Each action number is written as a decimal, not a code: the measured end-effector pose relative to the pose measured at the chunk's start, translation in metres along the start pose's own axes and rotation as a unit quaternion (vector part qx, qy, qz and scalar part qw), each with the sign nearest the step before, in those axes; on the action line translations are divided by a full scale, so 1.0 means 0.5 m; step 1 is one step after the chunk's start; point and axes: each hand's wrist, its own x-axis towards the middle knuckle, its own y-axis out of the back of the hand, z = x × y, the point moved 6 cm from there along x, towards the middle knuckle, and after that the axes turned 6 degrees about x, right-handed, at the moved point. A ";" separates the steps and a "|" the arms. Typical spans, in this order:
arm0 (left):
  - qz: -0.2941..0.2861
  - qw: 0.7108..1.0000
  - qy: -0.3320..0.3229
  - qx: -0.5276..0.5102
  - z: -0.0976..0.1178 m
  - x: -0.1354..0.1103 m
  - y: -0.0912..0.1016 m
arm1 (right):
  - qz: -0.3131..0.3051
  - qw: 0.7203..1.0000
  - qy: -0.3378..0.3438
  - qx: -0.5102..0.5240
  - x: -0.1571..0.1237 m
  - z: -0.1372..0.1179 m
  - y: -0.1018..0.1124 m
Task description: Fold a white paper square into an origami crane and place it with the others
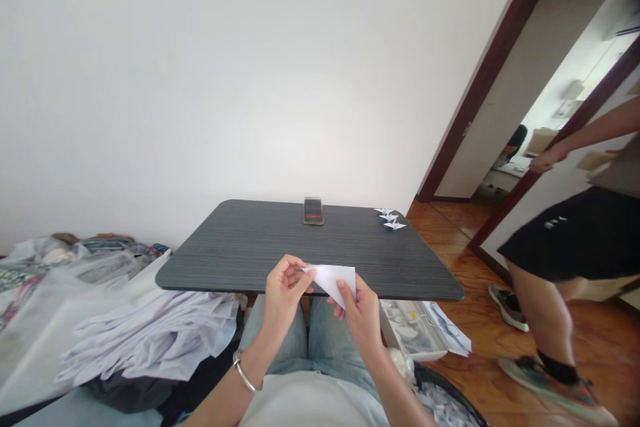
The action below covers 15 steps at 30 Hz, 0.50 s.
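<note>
A white sheet of paper folded into a triangle [334,278] is held between both hands just above the near edge of the dark grey table [250,247]. My left hand [284,293] pinches its left corner with thumb and fingers. My right hand [361,310] grips its right side, thumb on top. My lap in light jeans lies below the hands.
A phone [313,211] stands at the table's far edge. Three small folded paper figures [390,218] sit at the far right corner. White paper is piled [150,337] to my left. A box [417,333] sits on the floor at right. A person [565,260] walks past on the right.
</note>
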 end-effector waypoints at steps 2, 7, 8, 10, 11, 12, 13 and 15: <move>0.000 1.000 -0.001 -0.006 0.000 -0.001 -0.001 | -0.001 1.000 -0.004 0.004 0.001 0.002 0.000; -0.001 1.000 -0.002 -0.012 -0.002 -0.003 0.000 | 0.001 1.000 -0.006 0.008 0.001 0.005 0.001; 0.000 1.000 -0.004 -0.015 -0.002 -0.003 0.001 | 0.002 1.000 -0.006 0.009 0.001 0.005 0.001; 0.003 1.000 -0.005 -0.022 -0.005 -0.002 0.002 | 0.005 1.000 -0.006 0.010 0.001 0.004 0.001; 0.003 1.000 -0.003 -0.027 -0.006 -0.002 0.003 | 0.006 1.000 -0.006 0.010 0.001 0.003 0.001; 0.003 0.999 0.002 -0.034 -0.008 -0.001 0.004 | 0.007 1.000 -0.006 0.011 0.001 0.002 0.001; 0.003 0.999 0.009 -0.041 -0.010 -0.001 0.005 | 0.008 1.000 -0.006 0.013 0.001 0.001 0.001; 0.000 0.998 0.023 -0.057 -0.013 0.000 0.007 | 0.007 1.000 -0.007 0.018 0.001 -0.002 0.000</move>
